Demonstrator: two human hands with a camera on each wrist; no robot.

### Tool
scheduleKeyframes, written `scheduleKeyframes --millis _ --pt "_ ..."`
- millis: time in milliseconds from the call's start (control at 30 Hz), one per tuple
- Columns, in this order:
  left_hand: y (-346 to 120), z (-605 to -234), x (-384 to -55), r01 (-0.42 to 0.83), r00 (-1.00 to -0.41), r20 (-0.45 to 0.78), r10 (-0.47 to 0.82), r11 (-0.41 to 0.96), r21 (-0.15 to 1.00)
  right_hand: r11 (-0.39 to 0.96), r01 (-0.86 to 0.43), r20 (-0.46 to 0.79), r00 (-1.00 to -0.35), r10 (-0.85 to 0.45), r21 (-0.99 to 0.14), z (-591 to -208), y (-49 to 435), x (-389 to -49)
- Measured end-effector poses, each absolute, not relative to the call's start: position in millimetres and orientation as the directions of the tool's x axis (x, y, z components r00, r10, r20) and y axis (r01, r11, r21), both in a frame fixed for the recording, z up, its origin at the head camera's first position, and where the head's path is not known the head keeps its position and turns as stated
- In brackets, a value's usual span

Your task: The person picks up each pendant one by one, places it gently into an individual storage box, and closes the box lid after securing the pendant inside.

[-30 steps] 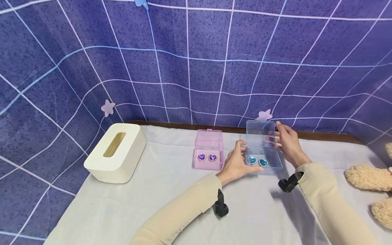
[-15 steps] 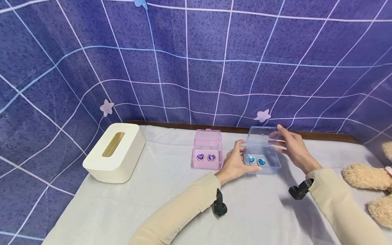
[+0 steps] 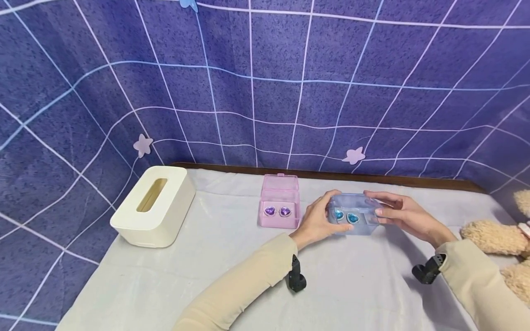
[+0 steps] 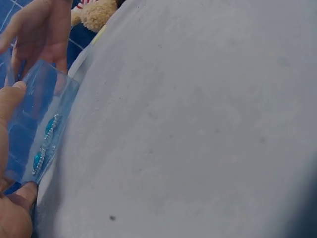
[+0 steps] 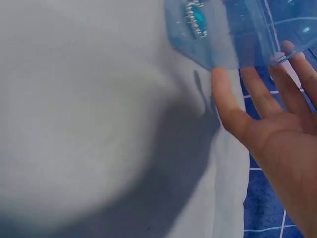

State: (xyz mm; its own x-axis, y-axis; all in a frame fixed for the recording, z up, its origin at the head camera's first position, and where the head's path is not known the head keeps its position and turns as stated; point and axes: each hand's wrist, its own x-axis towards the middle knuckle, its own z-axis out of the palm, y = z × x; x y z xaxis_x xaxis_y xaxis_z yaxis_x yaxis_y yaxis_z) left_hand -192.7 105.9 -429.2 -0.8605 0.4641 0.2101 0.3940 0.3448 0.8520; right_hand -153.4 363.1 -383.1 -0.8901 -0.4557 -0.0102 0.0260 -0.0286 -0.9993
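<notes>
My left hand (image 3: 316, 223) grips the left end of a clear blue plastic box (image 3: 362, 226), with the thumb along its front. Two teardrop blue gems (image 3: 353, 219) with beaded silver edges lie inside. At the box's right end is my right hand (image 3: 407, 216); its fairly straight fingers touch the lid, which tilts forward over the base, and its thumb is near the corner, as the right wrist view also shows. Left of it stands an open pink box (image 3: 279, 222) holding two purple gems (image 3: 285, 211).
A cream tissue box (image 3: 165, 220) sits on the white cloth (image 3: 240, 271) at the left. Part of a plush toy (image 3: 492, 236) lies at the right edge. Behind the cloth hangs a blue-purple curtain (image 3: 232, 101) with grid lines.
The blue box's lid has swung forward and down from upright, with my right hand moving along with it. My left hand has kept its grip on the base.
</notes>
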Motion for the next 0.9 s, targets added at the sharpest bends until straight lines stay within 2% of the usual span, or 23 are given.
scheduleKeyframes --millis 200,433,667,900 --pt "102 -431 -193 0.418 -0.858 0.228 0.46 0.369 0.83 0.131 0.008 -0.056 -0.929 -0.366 -0.991 -391 356 -149" --pt "107 -435 -192 0.452 -0.855 0.253 0.453 0.409 0.793 0.236 0.039 -0.094 -0.969 -0.227 -0.971 -391 346 -141" --pt "107 -434 -192 0.468 -0.847 0.273 0.455 0.398 0.789 0.267 0.021 -0.05 -0.994 -0.102 -0.963 -400 335 -137" --pt "106 -432 -191 0.452 -0.853 0.259 0.454 0.395 0.8 0.251 0.04 -0.061 -0.995 -0.078 -0.967 -404 333 -135"
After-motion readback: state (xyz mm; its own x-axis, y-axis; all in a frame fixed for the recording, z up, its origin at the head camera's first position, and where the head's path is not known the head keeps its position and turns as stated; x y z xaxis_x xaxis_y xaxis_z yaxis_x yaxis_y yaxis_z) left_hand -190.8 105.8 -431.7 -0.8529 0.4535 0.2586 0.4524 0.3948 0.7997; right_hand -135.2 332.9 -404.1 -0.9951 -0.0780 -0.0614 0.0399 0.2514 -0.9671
